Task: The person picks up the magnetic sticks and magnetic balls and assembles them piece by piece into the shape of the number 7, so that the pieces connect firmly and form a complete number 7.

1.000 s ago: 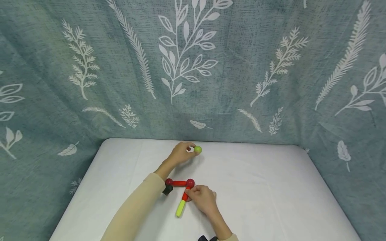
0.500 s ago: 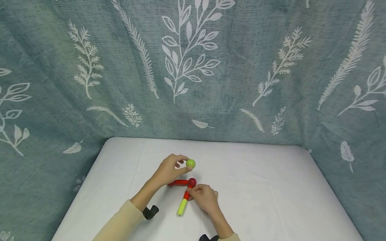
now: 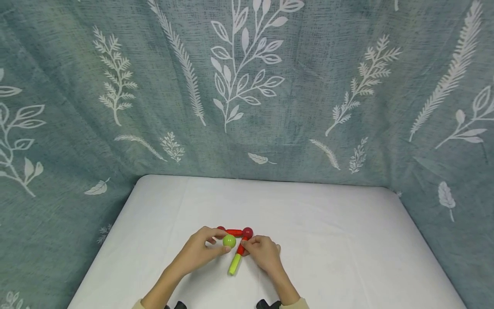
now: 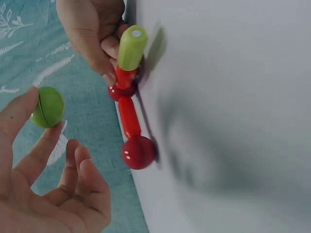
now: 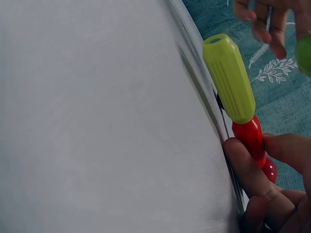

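Note:
My left hand [image 3: 198, 251] pinches a green ball [image 3: 229, 241] between thumb and fingertip, held above the table. In the left wrist view a thin seam line runs across the ball [image 4: 48, 108]. My right hand [image 3: 264, 253] pinches a red rod [image 3: 241, 247], whose near end carries a yellow-green rod [image 3: 234, 265]. A small hole shows in that free end in the right wrist view. At its other end the held rod meets a dark red ball [image 3: 248, 232]. From there a second red rod [image 3: 233, 232] leads left to another dark red ball [image 4: 139, 152].
A white-covered table [image 3: 328, 240] lies beneath both hands. Behind it hangs a blue-green curtain [image 3: 301, 86] with white leaf prints. Black wrist mounts [image 3: 268, 304] show at the bottom edge, close to the sleeves.
The left hand has brought the green ball from the far side of the table toward me and slightly left, close to the joined rods. The right hand keeps its grip, nearly still.

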Demonstrator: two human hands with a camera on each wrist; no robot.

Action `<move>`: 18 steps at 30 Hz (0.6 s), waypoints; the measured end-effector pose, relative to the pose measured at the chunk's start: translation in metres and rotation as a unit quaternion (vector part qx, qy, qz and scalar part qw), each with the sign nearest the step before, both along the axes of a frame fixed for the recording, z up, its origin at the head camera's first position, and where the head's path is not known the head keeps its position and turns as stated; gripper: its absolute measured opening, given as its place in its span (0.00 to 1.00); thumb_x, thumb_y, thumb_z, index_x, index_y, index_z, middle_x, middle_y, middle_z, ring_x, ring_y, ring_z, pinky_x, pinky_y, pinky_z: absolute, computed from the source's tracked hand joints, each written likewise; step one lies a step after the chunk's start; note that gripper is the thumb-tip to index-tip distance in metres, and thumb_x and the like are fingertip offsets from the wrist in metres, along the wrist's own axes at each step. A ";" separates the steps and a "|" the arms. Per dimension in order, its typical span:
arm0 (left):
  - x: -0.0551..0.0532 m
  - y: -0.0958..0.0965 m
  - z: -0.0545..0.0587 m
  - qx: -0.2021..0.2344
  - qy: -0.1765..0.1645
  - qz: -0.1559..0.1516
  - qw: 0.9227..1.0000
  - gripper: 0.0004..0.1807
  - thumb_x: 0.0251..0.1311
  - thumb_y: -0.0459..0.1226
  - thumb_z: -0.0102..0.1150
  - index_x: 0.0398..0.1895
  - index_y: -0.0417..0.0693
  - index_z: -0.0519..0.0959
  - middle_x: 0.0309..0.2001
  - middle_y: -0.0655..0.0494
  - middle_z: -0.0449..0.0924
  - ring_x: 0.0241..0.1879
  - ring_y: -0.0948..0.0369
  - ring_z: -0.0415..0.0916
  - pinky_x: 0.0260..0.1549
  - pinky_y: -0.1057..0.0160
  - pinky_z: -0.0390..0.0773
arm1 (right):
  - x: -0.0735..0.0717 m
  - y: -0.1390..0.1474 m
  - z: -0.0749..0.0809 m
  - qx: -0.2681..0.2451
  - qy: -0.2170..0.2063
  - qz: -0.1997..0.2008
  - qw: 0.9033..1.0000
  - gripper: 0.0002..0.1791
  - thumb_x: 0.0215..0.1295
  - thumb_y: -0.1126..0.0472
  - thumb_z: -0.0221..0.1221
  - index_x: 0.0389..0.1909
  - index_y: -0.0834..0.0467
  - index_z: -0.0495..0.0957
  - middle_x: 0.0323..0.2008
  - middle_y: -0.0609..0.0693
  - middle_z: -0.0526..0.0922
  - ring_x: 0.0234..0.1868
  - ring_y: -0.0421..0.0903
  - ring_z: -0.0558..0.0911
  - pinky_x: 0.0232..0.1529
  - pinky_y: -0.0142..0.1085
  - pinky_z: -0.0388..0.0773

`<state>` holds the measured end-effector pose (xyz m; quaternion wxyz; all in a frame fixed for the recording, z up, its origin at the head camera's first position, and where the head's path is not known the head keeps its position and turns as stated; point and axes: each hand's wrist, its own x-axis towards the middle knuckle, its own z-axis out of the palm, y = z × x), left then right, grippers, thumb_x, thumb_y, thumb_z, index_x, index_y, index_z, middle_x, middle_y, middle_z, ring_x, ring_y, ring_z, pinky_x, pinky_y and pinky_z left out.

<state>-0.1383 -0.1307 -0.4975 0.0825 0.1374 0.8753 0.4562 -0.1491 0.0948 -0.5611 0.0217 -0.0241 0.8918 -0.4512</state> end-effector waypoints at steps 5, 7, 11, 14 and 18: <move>0.013 -0.010 -0.010 0.006 -0.025 -0.012 1.000 0.21 0.54 0.54 0.73 0.50 0.59 0.85 0.51 0.54 0.79 0.46 0.53 0.76 0.37 0.52 0.78 | 0.000 0.000 -0.001 -0.011 -0.006 -0.004 1.000 0.13 0.67 0.48 0.64 0.26 0.50 0.85 0.16 0.34 0.81 0.30 0.37 0.77 0.47 0.57 0.56; 0.017 -0.013 -0.015 0.006 -0.035 -0.025 0.999 0.20 0.54 0.53 0.73 0.49 0.59 0.85 0.51 0.55 0.79 0.47 0.52 0.76 0.39 0.50 0.78 | 0.000 0.000 -0.002 -0.012 -0.009 -0.006 1.000 0.13 0.67 0.48 0.64 0.26 0.50 0.85 0.16 0.34 0.81 0.29 0.37 0.77 0.47 0.56 0.56; 0.021 -0.019 -0.025 0.001 -0.046 -0.046 0.998 0.19 0.55 0.51 0.73 0.48 0.57 0.85 0.48 0.55 0.79 0.47 0.54 0.74 0.40 0.51 0.75 | -0.002 0.000 -0.003 -0.011 -0.013 -0.007 1.000 0.13 0.67 0.48 0.63 0.27 0.51 0.85 0.16 0.34 0.82 0.30 0.37 0.78 0.46 0.54 0.56; 0.024 -0.022 -0.032 -0.004 -0.052 -0.058 0.997 0.20 0.54 0.51 0.73 0.48 0.58 0.85 0.46 0.57 0.78 0.45 0.55 0.73 0.40 0.54 0.73 | -0.003 0.000 -0.002 -0.010 -0.016 -0.010 1.000 0.13 0.67 0.48 0.63 0.27 0.51 0.85 0.16 0.34 0.82 0.30 0.37 0.78 0.47 0.54 0.56; 0.026 -0.027 -0.038 -0.012 -0.054 -0.081 0.995 0.19 0.54 0.52 0.73 0.48 0.60 0.85 0.45 0.62 0.78 0.46 0.57 0.73 0.42 0.57 0.73 | -0.003 -0.001 -0.001 -0.010 -0.021 -0.018 1.000 0.14 0.68 0.48 0.63 0.25 0.50 0.84 0.15 0.35 0.81 0.29 0.39 0.77 0.48 0.54 0.56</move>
